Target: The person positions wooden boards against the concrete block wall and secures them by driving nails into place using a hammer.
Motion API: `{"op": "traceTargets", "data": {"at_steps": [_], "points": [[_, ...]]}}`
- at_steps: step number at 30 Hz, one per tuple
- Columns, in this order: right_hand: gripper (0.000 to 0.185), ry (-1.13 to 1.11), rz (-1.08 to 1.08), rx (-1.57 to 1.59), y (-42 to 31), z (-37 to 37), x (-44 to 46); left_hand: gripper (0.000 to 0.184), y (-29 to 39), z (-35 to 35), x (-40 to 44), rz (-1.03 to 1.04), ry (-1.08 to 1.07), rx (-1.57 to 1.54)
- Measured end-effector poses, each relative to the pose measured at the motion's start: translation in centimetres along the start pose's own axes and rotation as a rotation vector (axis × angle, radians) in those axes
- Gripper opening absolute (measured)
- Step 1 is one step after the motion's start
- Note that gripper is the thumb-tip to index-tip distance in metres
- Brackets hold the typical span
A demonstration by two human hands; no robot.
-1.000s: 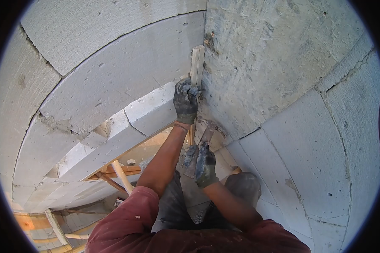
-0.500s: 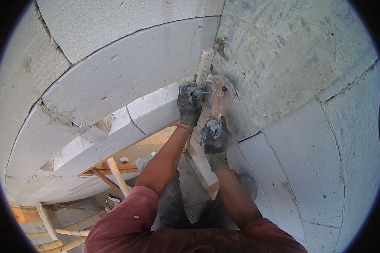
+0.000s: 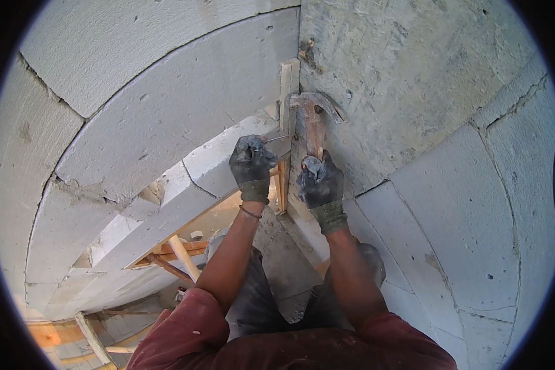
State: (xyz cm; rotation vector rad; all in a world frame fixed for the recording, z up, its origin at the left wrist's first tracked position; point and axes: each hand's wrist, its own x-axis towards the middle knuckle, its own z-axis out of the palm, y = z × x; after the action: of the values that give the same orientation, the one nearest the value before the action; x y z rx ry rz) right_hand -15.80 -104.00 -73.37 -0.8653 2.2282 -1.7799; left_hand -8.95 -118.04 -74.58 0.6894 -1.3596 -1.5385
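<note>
My left hand (image 3: 251, 163), in a dark dusty glove, pinches a thin nail (image 3: 277, 139) that points right toward a wooden strip (image 3: 288, 92). I cannot tell whether the tip touches the wood. The strip stands upright in the corner where the block wall meets the rough concrete face. My gloved right hand (image 3: 322, 185) is wrapped round the wooden handle of a claw hammer (image 3: 315, 126). The hammer's head is uppermost, its claw to the right and its striking face close to the strip.
Pale block wall (image 3: 191, 92) curves along the left, with a ledge (image 3: 228, 148) beneath it. Rough concrete (image 3: 413, 74) rises on the right, above more blocks (image 3: 456, 209). Below left are wooden props (image 3: 182, 256) and an opening under the ledge.
My left hand has drawn away from the wooden strip, left and slightly down, with the nail still in its fingers. The hammer stays upright in my right hand, its head now nearer the strip.
</note>
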Motion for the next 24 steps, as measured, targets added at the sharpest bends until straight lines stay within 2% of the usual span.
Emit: {"op": "traceTargets", "data": {"at_steps": [2, 3, 5, 10, 12, 15, 16, 20, 21, 23, 24], "points": [[0.028, -0.009, -0.042, -0.032, 0.4, 0.3, 0.2, 0.011, 0.2, -2.1, -1.0, -0.408, 0.01, -0.123], [0.028, -0.008, -0.036, -0.025, -0.1, 0.2, 0.1, 0.011, 0.5, -2.7, -1.9, -0.409, 0.01, -0.115], [0.031, 0.041, -0.173, -0.163, -1.9, -0.3, 0.2, 0.017, 1.5, -3.7, -3.4, -0.661, 0.009, -0.514], [0.036, -0.009, -0.093, -0.152, -0.1, -1.0, 0.4, 0.022, 1.2, -4.3, -4.4, -0.837, -0.032, -0.682], [0.037, -0.011, -0.115, -0.162, -0.5, -1.3, 0.6, 0.027, 1.0, -3.6, -4.6, -0.852, -0.226, -0.67], [0.04, 0.037, -0.182, -0.209, -1.2, -1.3, 0.6, 0.031, 0.4, -2.3, -4.8, -0.908, -0.303, -0.708], [0.04, 0.045, -0.197, -0.199, -1.1, -1.3, 0.6, 0.031, 0.7, -1.9, -4.4, -1.032, -0.308, -0.746], [0.032, 0.022, -0.197, -0.215, -1.8, -1.8, 0.8, 0.023, 1.9, -0.9, -2.5, -0.946, -0.464, -0.754], [0.032, 0.025, -0.199, -0.214, -2.0, -2.0, 0.8, 0.023, 1.8, -1.3, -1.5, -0.653, -0.549, -0.439], [0.025, -0.016, -0.107, -0.235, -2.3, -2.2, 0.8, 0.023, 1.4, -1.6, -0.2, -0.354, -0.614, -0.121], [0.025, -0.016, -0.108, -0.231, -2.1, -2.1, 0.9, 0.024, 4.8, -0.6, 0.3, -0.522, -0.561, -0.402]]}}
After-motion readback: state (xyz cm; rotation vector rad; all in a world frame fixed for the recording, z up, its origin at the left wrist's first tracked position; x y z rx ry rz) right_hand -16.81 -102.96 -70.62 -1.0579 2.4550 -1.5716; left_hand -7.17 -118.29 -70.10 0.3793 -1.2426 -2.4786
